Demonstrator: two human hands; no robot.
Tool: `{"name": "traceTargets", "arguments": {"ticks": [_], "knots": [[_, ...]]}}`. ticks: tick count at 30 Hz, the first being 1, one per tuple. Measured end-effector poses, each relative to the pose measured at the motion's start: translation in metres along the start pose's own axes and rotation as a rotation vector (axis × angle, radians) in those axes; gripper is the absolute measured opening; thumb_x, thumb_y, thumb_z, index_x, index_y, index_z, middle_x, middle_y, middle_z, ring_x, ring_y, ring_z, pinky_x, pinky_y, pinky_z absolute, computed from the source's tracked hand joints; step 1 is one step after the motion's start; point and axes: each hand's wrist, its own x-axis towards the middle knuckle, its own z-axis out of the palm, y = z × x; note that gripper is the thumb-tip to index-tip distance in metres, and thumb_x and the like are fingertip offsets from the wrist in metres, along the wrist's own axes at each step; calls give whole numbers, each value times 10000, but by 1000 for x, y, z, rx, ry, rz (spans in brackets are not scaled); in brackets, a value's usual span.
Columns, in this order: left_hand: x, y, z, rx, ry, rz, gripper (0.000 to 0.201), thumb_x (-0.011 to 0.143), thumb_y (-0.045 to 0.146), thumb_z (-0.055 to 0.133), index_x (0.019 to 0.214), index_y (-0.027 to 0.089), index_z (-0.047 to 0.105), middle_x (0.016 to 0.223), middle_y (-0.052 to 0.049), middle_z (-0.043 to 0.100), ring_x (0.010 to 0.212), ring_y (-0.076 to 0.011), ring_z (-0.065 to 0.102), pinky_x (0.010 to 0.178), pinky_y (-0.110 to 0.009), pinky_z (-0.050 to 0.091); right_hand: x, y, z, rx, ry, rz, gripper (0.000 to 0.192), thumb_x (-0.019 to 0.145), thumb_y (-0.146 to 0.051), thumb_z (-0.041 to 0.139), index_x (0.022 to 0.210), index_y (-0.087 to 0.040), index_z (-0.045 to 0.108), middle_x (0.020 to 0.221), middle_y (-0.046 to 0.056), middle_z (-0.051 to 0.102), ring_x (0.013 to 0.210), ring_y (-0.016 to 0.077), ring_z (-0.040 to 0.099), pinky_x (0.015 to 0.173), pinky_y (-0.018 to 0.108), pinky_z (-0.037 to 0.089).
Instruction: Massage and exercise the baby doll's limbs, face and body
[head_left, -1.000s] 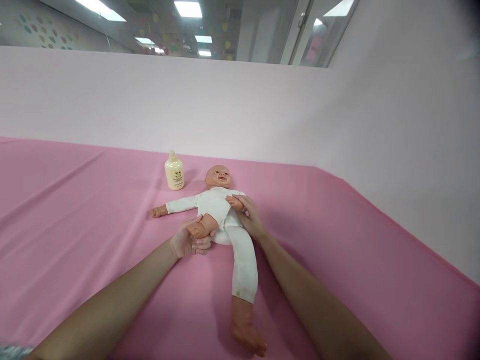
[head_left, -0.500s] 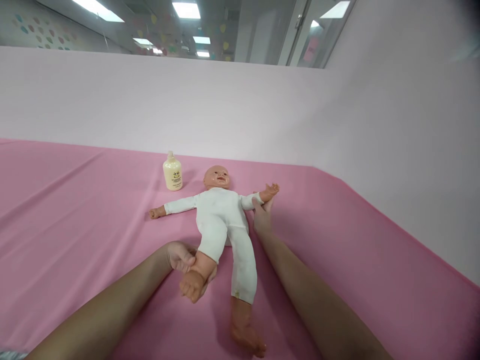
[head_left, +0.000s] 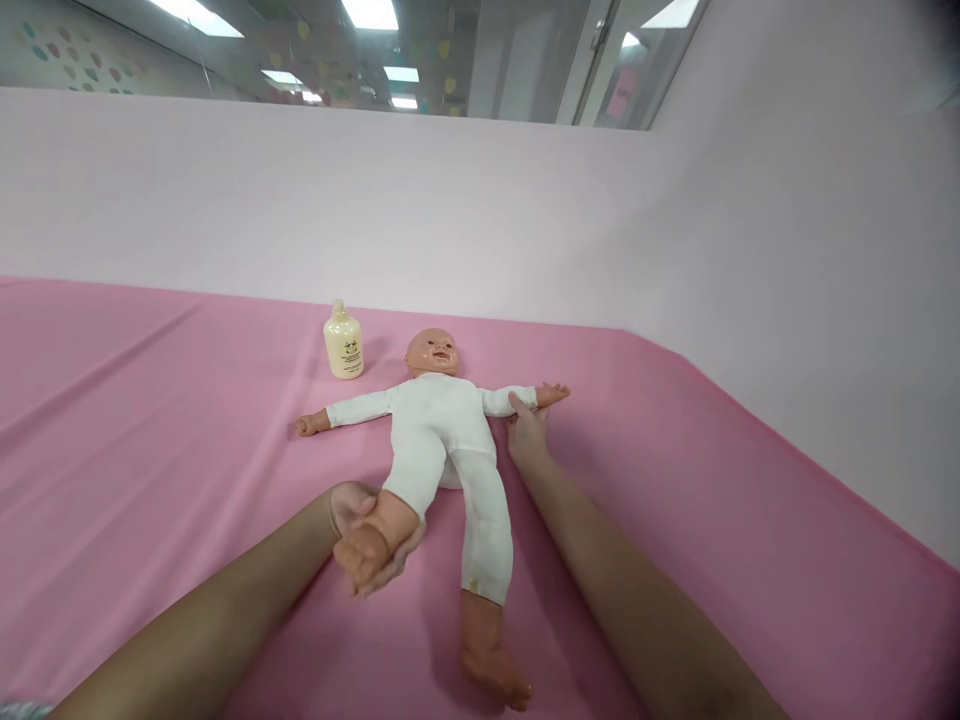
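A baby doll (head_left: pixel 441 430) in a white bodysuit lies on its back on the pink sheet (head_left: pixel 187 420), both arms spread out. My left hand (head_left: pixel 352 515) cups the bare foot and ankle of the leg on the left, holding it just above the sheet. My right hand (head_left: pixel 527 432) grips the doll's wrist on the right side, with that arm stretched out sideways. The other leg lies straight toward me, its bare foot near the lower edge of the view.
A cream lotion bottle (head_left: pixel 343 343) stands upright just left of the doll's head. Pale pink walls (head_left: pixel 787 250) close the bed at the back and on the right. Windows run above the back wall.
My right hand drew the doll's arm from across its chest out to the side. My left hand pulled the bent leg straight and down toward me.
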Motion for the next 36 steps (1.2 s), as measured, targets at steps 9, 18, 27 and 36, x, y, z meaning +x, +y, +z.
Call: {"name": "traceTargets", "arguments": {"ticks": [9,18,27,36], "knots": [[1,23,9,-107,652,324,492,880,642,495,814,160,564,479,35,371,461,-106,256,408,-218,295,-9,-11,13,-114,-245,-152,801,837,-419,659,1539,-233,322,1473,158,502,1287,299,569,1063,502,507],[7,26,3,-260,828,390,563,937,627,394,791,122,598,528,52,273,499,-102,220,443,-200,284,-23,-21,17,-452,-535,-449,438,839,-153,550,1240,-277,675,1294,45,670,1261,232,565,1155,454,405],[6,26,-1,-276,896,361,625,967,627,308,794,114,619,527,45,283,493,-102,230,447,-204,280,-21,-22,14,-516,-605,-504,586,774,-94,480,1302,-283,647,1343,45,634,1305,236,524,1163,455,389],[8,29,0,-284,948,341,673,991,620,232,780,111,619,511,50,282,477,-99,215,437,-200,284,-19,-20,11,-554,-633,-533,572,796,-102,464,1308,-284,642,1352,47,626,1324,247,502,1167,484,384]]}}
